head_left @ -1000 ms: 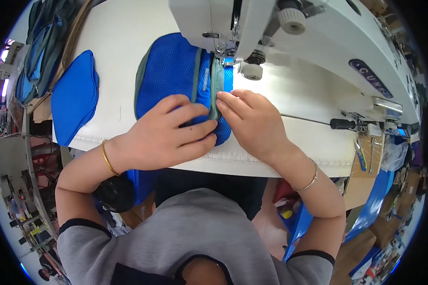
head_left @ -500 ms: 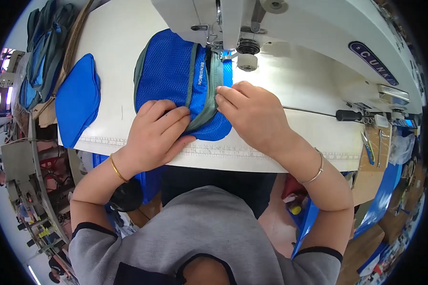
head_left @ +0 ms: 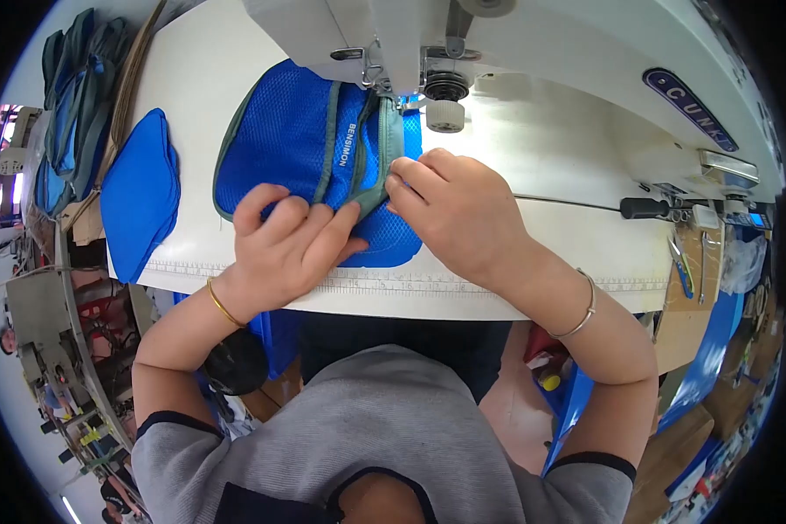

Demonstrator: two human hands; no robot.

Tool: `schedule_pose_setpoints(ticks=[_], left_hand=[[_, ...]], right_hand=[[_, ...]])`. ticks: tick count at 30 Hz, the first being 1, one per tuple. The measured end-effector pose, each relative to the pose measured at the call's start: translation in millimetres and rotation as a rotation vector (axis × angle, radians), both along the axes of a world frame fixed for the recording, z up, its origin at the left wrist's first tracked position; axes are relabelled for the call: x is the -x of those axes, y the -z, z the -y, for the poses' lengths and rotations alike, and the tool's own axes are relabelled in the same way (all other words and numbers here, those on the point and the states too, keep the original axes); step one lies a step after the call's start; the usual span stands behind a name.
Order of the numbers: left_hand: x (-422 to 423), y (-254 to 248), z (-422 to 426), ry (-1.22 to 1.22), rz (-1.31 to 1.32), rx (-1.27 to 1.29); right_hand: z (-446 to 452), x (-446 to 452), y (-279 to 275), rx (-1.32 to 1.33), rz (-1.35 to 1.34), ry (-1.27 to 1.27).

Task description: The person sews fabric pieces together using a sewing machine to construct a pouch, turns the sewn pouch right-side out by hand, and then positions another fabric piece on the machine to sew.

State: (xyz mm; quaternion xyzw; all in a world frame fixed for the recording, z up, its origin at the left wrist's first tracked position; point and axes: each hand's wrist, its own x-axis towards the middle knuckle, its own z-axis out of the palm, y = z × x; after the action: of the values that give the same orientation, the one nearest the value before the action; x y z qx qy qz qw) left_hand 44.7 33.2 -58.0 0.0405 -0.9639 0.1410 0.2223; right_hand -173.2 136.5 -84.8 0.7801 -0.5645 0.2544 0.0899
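Note:
A blue mesh fabric piece (head_left: 279, 140) with grey-green binding and white BENSIMON lettering lies on the white sewing table (head_left: 210, 52). Along its right side runs a grey-green zipper strip (head_left: 391, 135), its far end under the presser foot of the sewing machine (head_left: 576, 52). My left hand (head_left: 293, 236) pinches the strip's near end between thumb and index finger, the other fingers bent. Higher up the strip, my right hand (head_left: 450, 205) is closed on its right edge. Whether the needle is in the fabric cannot be made out.
A stack of blue cut fabric (head_left: 140, 196) lies at left, with grey-green and blue strips (head_left: 83, 96) hanging beyond it. A ruler tape (head_left: 393, 284) follows the table's front edge. At right are a black-handled screwdriver (head_left: 644, 209), snips (head_left: 681, 268) and a small wrench (head_left: 704, 266).
The near part of the fabric has shifted left, and the zipper strip is straighter. My left hand has lifted from lying flat on the mesh to pinching the strip. The right hand has barely moved.

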Motion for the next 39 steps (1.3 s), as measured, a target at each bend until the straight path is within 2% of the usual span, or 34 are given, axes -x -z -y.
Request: schedule_pose_setpoints(ticks=[4, 6, 8, 15, 25, 27, 39], left_hand=[[1.0, -8.3, 1.6, -0.031, -0.032, 0.066], [1.2, -14.4, -2.6, -0.018, -0.03, 0.084], [8.0, -16.7, -7.0, 0.026, -0.038, 0.117], [18.4, -0.6, -20.1, 0.117, 0.073, 0.15], [26.0, 5.3, -16.5, 0.205, 0.047, 0.018], [27.6, 2.5, -15.1, 0.243, 0.068, -0.084], [22.2, 19.5, -13.5, 0.243, -0.114, -0.275]], right_hand=[[-9.0, -4.3, 0.2, 0.037, 0.042, 0.001], [-27.7, -8.9, -5.0, -0.079, 0.086, 0.043], [-34.7, -10.2, -1.0, -0.045, 0.074, 0.008], [-37.7, -10.2, 5.1, -0.009, 0.082, -0.064], [-38.3, -9.2, 4.5, -0.018, 0.082, -0.099], [-39.5, -8.8, 6.3, -0.047, 0.06, -0.099], [-33.9, -3.1, -2.3, -0.096, 0.067, -0.16]])
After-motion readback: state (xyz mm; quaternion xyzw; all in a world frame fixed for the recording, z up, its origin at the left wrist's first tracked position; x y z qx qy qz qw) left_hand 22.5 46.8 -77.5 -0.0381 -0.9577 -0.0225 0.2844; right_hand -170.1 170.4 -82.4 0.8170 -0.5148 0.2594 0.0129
